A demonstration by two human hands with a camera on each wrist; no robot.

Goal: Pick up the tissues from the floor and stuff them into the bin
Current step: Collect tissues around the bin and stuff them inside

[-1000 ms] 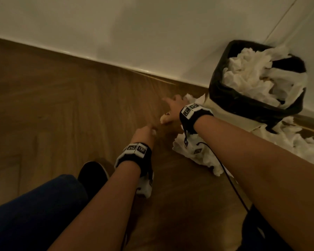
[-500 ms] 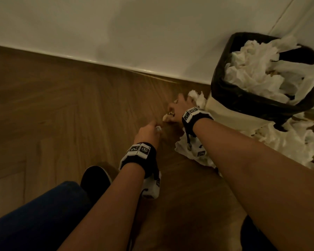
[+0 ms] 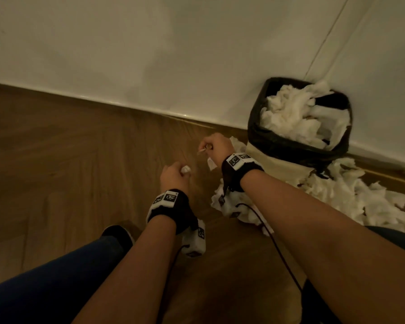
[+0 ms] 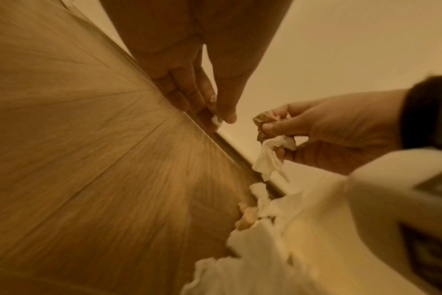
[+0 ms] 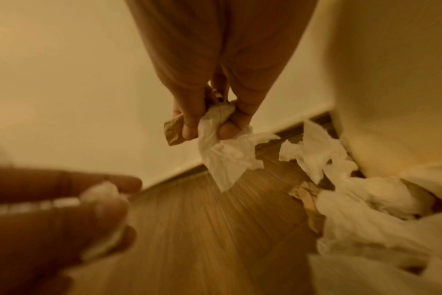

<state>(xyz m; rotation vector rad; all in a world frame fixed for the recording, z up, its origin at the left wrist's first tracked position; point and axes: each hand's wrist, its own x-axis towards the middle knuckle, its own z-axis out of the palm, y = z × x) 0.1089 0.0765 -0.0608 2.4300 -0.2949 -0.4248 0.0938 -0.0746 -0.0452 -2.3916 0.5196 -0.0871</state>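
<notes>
Tissues (image 3: 297, 115): white
Paper scrap (image 5: 173, 132): brown
Bin liner (image 3: 288, 146): black
Floor (image 3: 68, 148): brown wood grain
Wall (image 3: 150, 50): off-white
Wristbands (image 3: 171, 204): black, white tags

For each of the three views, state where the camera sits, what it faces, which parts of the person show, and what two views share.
Head: worn on the head, looking down at the floor, the bin, both forearms, a leg.
Left wrist: along the left hand, which pinches a small tissue; the right hand shows too.
Right wrist: along the right hand, gripping a white tissue and a brown scrap.
Shared: both wrist views show both hands and the tissue pile.
</notes>
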